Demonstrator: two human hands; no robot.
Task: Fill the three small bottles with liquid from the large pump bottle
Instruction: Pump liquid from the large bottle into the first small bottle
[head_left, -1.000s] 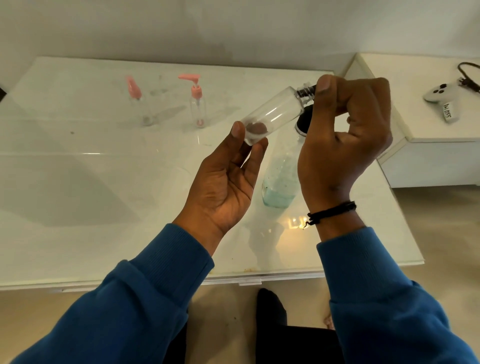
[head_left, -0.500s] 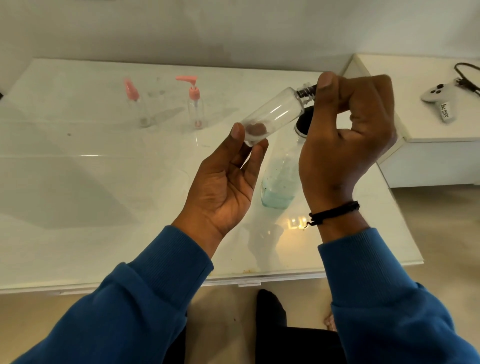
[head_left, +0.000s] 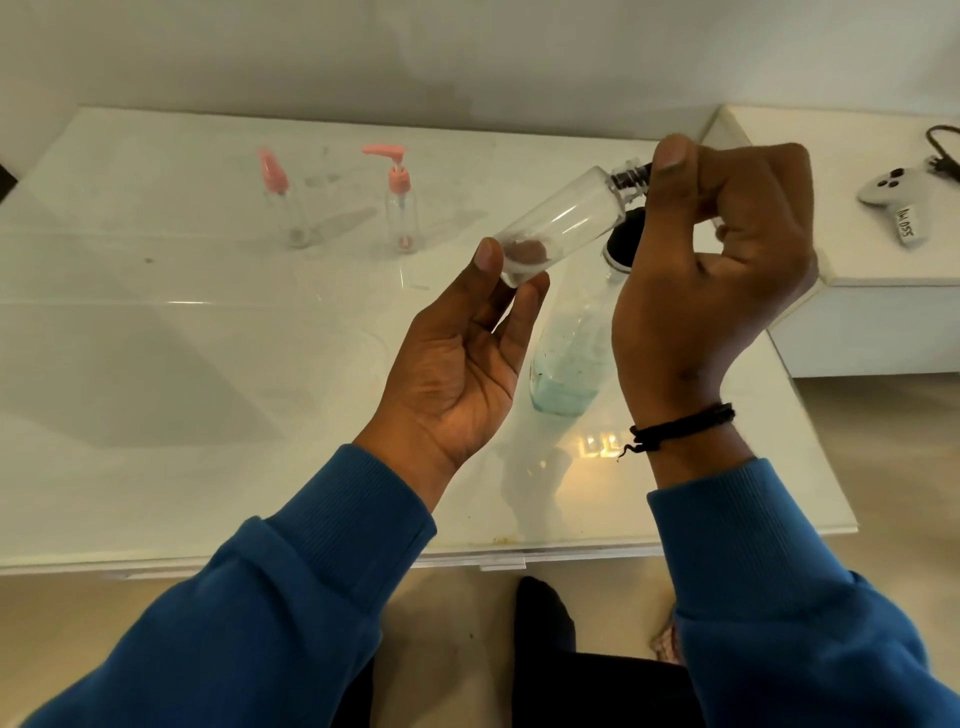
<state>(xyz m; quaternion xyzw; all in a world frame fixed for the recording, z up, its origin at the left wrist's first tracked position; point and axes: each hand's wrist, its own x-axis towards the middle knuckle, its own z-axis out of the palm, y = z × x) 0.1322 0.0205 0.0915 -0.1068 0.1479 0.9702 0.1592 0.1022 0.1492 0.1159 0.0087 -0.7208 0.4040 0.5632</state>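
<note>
A small clear bottle (head_left: 563, 221) is held tilted in the air above the white table (head_left: 208, 364). My left hand (head_left: 467, 358) pinches its base between thumb and fingers. My right hand (head_left: 711, 280) grips the dark cap at the bottle's neck. Behind my right hand stands the large bottle (head_left: 571, 358) with a black top and some pale blue liquid at its bottom. Two more small clear bottles stand at the far side: one with a pink cap (head_left: 283, 205), one with a pink pump (head_left: 400, 202).
A white side cabinet (head_left: 883, 291) stands to the right of the table, bearing a white game controller (head_left: 893, 189) with a label and a black cable (head_left: 943, 150). The table's front edge runs just past my forearms.
Nearly nothing has changed. My right hand has shifted slightly on the cap at the bottle's neck; the bottle keeps the same tilt.
</note>
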